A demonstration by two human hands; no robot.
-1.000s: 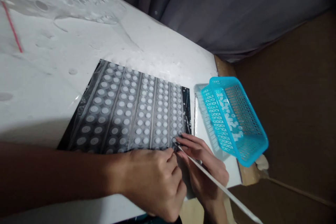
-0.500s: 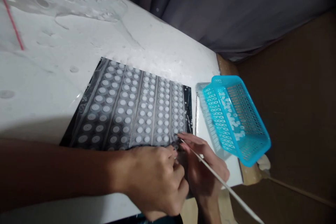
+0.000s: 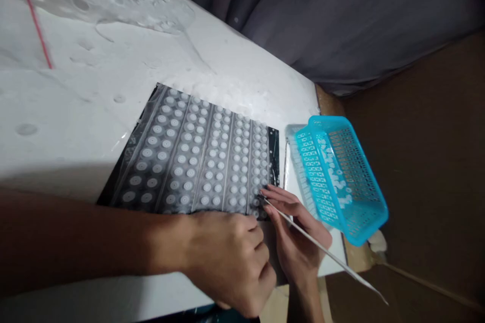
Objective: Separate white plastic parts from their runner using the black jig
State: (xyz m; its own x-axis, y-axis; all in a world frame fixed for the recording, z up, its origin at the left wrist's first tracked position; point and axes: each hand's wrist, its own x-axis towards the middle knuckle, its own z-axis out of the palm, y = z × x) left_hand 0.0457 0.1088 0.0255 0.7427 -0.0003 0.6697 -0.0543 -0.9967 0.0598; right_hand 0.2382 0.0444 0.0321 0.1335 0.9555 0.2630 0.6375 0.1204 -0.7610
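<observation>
A black sheet [image 3: 275, 154] carries rows of round white discs [image 3: 188, 137], with clear film bands over them. My left hand [image 3: 231, 257] is closed in a fist at the sheet's near edge, its knuckles towards me; whatever its fingers hold is hidden. Beside it, at the near right corner of the sheet, my right hand [image 3: 301, 227] pinches the end of a thin white strip [image 3: 322, 248] between thumb and fingers. The strip runs down to the right across that hand, its free end hanging past the table edge. The right fingertips rest by the rightmost disc rows.
A blue perforated basket [image 3: 366, 164] with small white pieces inside stands tilted at the table's right edge. Clear plastic [image 3: 125, 0] with round holes lies at the upper left, near a red line [image 3: 39, 33]. A dark curtain [image 3: 341, 15] hangs behind the white table [image 3: 68, 111].
My left fist has drawn slightly away from the right fingertips, widening the gap. The strip's free end has come into view. The whole scene has shifted a little in the picture.
</observation>
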